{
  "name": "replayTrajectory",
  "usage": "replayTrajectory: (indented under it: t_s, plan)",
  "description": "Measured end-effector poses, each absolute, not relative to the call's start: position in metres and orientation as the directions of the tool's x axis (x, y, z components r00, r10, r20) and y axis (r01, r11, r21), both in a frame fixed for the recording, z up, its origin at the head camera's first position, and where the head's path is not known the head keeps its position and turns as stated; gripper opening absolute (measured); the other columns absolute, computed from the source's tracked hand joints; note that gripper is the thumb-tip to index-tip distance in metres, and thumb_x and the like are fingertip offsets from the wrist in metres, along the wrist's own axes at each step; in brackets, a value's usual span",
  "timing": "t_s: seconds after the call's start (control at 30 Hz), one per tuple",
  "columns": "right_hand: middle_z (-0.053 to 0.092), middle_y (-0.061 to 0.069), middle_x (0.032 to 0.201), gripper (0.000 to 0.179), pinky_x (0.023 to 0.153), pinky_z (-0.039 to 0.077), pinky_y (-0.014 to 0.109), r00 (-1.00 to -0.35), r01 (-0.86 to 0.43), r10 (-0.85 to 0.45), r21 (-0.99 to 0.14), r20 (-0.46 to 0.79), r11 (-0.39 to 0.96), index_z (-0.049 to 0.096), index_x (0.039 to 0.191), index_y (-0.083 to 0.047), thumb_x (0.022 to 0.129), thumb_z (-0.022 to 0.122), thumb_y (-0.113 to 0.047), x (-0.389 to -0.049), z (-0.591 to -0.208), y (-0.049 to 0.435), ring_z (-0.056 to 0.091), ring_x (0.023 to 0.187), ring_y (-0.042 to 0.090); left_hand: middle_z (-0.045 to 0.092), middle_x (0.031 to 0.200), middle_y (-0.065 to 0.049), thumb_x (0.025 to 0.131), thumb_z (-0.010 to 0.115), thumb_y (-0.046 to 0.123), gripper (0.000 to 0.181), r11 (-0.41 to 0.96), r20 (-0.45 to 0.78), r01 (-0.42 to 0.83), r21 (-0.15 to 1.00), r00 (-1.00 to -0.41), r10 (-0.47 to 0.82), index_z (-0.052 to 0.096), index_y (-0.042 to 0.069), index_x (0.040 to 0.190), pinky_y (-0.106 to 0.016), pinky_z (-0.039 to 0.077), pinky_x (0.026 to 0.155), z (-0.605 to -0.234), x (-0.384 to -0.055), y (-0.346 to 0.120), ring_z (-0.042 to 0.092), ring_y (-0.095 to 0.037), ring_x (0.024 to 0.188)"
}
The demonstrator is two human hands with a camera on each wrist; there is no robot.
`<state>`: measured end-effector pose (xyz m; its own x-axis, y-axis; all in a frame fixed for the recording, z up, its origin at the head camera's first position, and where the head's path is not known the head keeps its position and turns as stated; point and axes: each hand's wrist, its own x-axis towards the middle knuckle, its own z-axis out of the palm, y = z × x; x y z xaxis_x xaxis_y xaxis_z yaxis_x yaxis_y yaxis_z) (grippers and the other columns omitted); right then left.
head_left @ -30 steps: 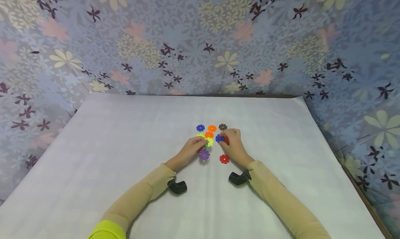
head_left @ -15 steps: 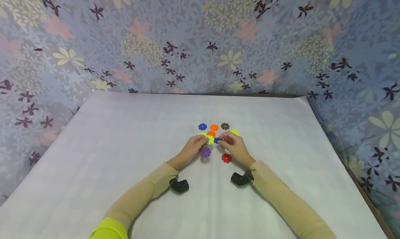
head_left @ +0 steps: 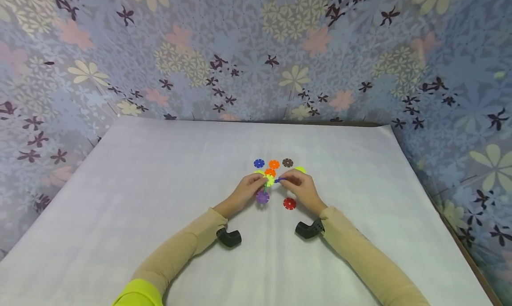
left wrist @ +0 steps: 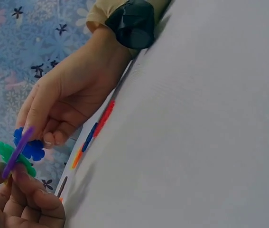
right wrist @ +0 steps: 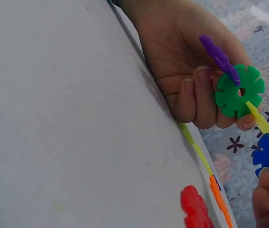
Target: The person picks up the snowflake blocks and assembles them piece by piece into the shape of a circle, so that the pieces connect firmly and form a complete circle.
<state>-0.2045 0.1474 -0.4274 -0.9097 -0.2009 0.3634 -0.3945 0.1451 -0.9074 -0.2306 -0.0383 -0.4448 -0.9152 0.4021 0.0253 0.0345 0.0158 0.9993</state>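
Observation:
My left hand (head_left: 245, 191) holds a small chain of notched plastic discs joined at their slots. A purple disc (right wrist: 219, 57) and a yellow disc (right wrist: 260, 121) stand on opposite sides of a green disc (right wrist: 225, 102), which the left fingers pinch. Facing it, my right hand (head_left: 305, 191) pinches a blue disc (head_left: 280, 180), edge-on in the head view. In the right wrist view the blue disc's notched rim meets the edge of the yellow one. The right fingers hide part of the blue disc.
Loose discs lie flat on the white-covered table (head_left: 180, 164) behind the hands: blue (head_left: 259, 163), orange (head_left: 274, 164), brown (head_left: 287, 163) and yellow (head_left: 300, 169) among them. A red disc (head_left: 290, 203) lies nearer, between the wrists. Flowered wallpaper rises beyond the table's back edge.
My right hand has turned the blue disc from nearly face-on to edge-on and brought it beside the yellow disc. A loose yellow disc now shows behind that hand. My left hand keeps its grip.

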Motion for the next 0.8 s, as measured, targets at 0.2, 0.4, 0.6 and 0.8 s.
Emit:
replayTrajectory:
  t_s: [0.2,0.4,0.6,0.8]
  plan:
    - [0.058,0.019,0.09,0.011,0.065,0.045,0.024,-0.917,-0.389,-0.155,-0.911,0.367,0.14,0.061,0.092,0.009,0.082,0.059,0.007,-0.2033,-0.425,0.1473,0.055,0.076,0.017,0.045,0.062,-0.001,0.091,0.05,0.01,0.022,0.011,0.055,0.067,0.998,-0.901,0.43,0.048,0.005,0.07,-0.023,0.035,0.061,-0.4457,-0.2307,-0.0382,0.039,-0.011,0.06]
    - [0.058,0.019,0.089,0.009,0.063,0.045,0.031,-0.918,-0.379,-0.182,-0.913,0.351,0.15,0.06,0.092,0.009,0.084,0.056,0.007,-0.2033,-0.4245,0.1471,0.052,0.073,0.023,0.044,0.06,-0.001,0.092,0.05,0.011,0.023,-0.005,0.072,0.078,0.997,-0.891,0.448,0.048,0.004,0.07,-0.023,0.034,0.06,-0.4453,-0.23,-0.0386,0.038,-0.011,0.057]
    - [0.058,0.024,0.087,0.011,0.066,0.047,0.037,-0.919,-0.365,-0.216,-0.921,0.331,0.139,0.058,0.095,0.012,0.087,0.051,0.007,-0.2049,-0.4252,0.1468,0.058,0.076,0.026,0.044,0.06,-0.001,0.092,0.05,0.01,0.021,-0.008,0.066,0.07,0.998,-0.89,0.452,0.049,0.003,0.071,-0.022,0.033,0.058,-0.4455,-0.2304,-0.0382,0.037,-0.011,0.057]
    - [0.058,0.024,0.087,0.012,0.067,0.047,0.034,-0.903,-0.387,-0.247,-0.915,0.351,0.115,0.056,0.096,0.014,0.087,0.05,0.009,-0.2042,-0.4255,0.1472,0.059,0.077,0.025,0.043,0.06,-0.001,0.091,0.05,0.01,0.021,-0.001,0.063,0.071,0.997,-0.887,0.458,0.048,0.005,0.07,-0.022,0.032,0.056,-0.4466,-0.2305,-0.0384,0.037,-0.011,0.056]
